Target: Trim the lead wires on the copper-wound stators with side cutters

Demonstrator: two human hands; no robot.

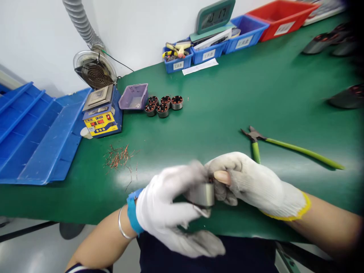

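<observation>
Both my hands wear white knit gloves and meet over the near edge of the green table [216, 113]. My left hand [167, 206] is wrapped round a small grey metal ring with copper windings, a motor stator [203, 194]. My right hand [250, 184] pinches the stator's top edge, its bare thumb tip showing through a cut glove finger. The left hand is blurred by motion.
Green-handled cutting pliers [273, 144] lie just beyond my right hand. Copper wire scraps [119, 156] lie to the left. Several more stators [163, 105], a purple tray [133, 96], a solder pot [102, 113] and blue bins [210, 51] sit farther back. Blue trays [34, 132] stand left.
</observation>
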